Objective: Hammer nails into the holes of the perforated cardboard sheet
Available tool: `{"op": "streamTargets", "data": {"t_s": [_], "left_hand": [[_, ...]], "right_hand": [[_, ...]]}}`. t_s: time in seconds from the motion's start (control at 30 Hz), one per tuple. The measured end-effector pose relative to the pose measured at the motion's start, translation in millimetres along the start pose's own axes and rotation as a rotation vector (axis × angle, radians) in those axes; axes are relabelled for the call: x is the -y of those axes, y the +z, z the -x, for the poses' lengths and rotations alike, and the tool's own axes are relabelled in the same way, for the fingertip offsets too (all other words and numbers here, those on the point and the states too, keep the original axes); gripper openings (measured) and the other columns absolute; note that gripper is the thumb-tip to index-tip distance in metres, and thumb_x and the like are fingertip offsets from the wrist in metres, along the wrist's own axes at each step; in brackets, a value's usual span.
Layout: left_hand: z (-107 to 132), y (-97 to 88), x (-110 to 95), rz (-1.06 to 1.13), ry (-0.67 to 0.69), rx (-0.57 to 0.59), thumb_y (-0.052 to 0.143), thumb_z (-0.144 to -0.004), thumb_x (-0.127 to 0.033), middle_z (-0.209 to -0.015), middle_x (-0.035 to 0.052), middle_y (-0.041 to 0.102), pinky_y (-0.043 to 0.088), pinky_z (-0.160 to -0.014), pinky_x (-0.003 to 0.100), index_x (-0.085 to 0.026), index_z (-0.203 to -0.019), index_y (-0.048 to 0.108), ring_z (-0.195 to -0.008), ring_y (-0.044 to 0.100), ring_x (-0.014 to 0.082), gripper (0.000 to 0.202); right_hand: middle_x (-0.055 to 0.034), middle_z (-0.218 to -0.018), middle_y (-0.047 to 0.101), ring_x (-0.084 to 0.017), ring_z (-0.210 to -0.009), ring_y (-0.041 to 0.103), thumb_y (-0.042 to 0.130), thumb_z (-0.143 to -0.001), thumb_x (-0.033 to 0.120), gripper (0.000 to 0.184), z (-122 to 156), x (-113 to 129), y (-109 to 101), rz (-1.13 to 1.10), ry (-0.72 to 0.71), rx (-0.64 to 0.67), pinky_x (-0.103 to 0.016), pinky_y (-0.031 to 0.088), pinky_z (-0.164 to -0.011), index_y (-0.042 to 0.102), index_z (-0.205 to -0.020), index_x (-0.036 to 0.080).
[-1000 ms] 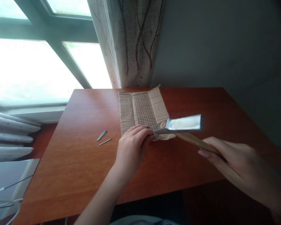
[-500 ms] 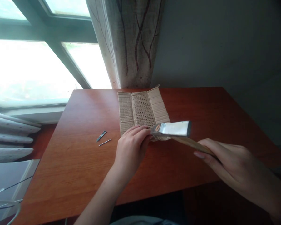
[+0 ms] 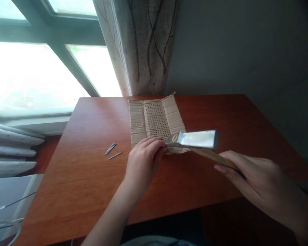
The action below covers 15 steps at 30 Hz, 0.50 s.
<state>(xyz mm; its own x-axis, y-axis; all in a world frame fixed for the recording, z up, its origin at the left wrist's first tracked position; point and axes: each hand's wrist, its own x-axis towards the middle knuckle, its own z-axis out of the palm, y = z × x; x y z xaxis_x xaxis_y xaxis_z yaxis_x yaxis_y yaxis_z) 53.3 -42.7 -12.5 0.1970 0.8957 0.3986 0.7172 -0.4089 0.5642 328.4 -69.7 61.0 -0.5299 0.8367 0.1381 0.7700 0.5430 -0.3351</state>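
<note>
My right hand (image 3: pixel 256 181) is wrapped round the wooden handle of a hammer (image 3: pixel 199 139). Its metal head hovers over the near edge of an unfolded cardboard piece (image 3: pixel 175 118), close to my left fingertips. My left hand (image 3: pixel 145 157) rests on the near part of that cardboard, thumb and fingers pinched together. Whatever they grip is hidden behind the fingers and the hammer head. Rows of small holes cover the cardboard's middle panel. To the left of my left hand lie several nails (image 3: pixel 110 149) side by side, with a single nail (image 3: pixel 114 156) apart from them.
Everything lies on a reddish-brown wooden table (image 3: pixel 87 191). Behind it hang a patterned curtain (image 3: pixel 151 48) and a grey wall (image 3: pixel 233 51). A bright window (image 3: pixel 28 78) is at the left, and cables (image 3: pixel 12 201) run past a white surface at the lower left.
The hammer and my right hand have shifted slightly to the right. My left hand keeps its place on the cardboard, and the nails lie as before.
</note>
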Motion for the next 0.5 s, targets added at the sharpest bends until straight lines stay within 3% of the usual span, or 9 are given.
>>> {"op": "streamTargets", "data": {"t_s": [0.5], "left_hand": [[0.4, 0.7, 2.9, 0.012, 0.001, 0.014, 0.061, -0.097, -0.018, -0.103, 0.0041, 0.08, 0.059, -0.095, 0.034, -0.021, -0.091, 0.072, -0.1, 0.075, 0.022, 0.012]], "right_hand": [[0.0039, -0.065, 0.059, -0.012, -0.052, 0.059, 0.047, -0.108, 0.038, 0.025, -5.1, 1.2, 0.8, -0.027, 0.036, 0.049, -0.028, 0.035, -0.052, 0.057, -0.091, 0.023]]}}
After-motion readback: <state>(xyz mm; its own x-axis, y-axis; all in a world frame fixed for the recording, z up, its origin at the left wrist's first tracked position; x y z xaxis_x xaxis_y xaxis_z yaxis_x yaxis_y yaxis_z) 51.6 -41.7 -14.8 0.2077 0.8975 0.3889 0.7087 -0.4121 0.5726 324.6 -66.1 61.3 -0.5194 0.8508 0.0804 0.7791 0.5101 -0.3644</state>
